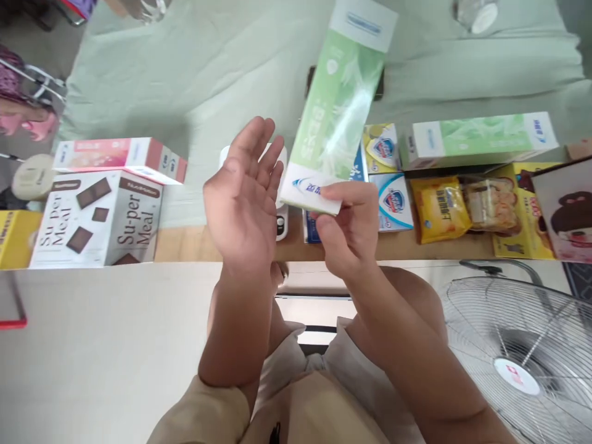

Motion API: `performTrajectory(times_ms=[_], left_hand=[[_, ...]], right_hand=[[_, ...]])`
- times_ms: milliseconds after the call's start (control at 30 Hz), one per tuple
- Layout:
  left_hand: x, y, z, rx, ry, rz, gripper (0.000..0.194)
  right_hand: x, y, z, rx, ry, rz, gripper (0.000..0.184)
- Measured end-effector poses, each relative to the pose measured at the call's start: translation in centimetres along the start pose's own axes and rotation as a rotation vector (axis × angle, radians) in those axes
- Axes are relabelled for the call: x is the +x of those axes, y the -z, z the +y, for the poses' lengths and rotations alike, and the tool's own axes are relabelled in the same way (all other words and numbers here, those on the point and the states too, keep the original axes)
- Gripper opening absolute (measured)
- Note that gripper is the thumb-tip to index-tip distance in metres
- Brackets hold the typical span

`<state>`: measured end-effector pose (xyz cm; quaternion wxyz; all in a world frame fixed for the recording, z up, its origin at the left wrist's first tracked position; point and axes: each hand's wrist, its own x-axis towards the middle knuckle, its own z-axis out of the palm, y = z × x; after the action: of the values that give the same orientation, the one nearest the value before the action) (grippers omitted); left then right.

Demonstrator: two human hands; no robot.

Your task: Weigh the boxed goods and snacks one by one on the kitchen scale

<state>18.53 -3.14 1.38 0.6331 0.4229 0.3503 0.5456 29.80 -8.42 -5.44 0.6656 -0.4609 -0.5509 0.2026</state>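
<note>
My right hand (348,229) is closed on the near end of a long green and white box (340,105), holding it tilted up and away over the table. My left hand (245,191) is raised just left of the box with its palm open and fingers stretched out, touching nothing. Behind my hands a white device (281,223) lies on the table, mostly hidden.
A second green box (478,140) lies at the right, with soap packs (391,200), a yellow snack bag (440,208) and a bread packet (489,203) in front. Su-per Meal box (99,219) and a pink box (123,157) stand left. A fan (522,357) sits low right.
</note>
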Motion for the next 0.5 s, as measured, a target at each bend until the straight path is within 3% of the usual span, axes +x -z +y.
performTrajectory(times_ms=[100,267,400,500], left_hand=[[-0.2,2.2,1.2,0.044,0.009,-0.063,0.037],[-0.6,7.0,1.7,0.06,0.08,-0.063,0.024],[-0.8,10.5,1.6,0.045,0.25,0.016,0.038],[-0.7,11.5,1.6,0.098,0.287,0.0,0.038]], right_hand=[[-0.1,-3.0,-1.2,0.051,0.022,-0.113,0.021],[-0.6,-7.1,-3.4,0.12,-0.139,-0.24,0.023],[-1.3,-8.9,-4.2,0.02,-0.267,-0.319,0.022],[-1.7,-9.2,-4.2,-0.058,-0.297,-0.37,0.026]])
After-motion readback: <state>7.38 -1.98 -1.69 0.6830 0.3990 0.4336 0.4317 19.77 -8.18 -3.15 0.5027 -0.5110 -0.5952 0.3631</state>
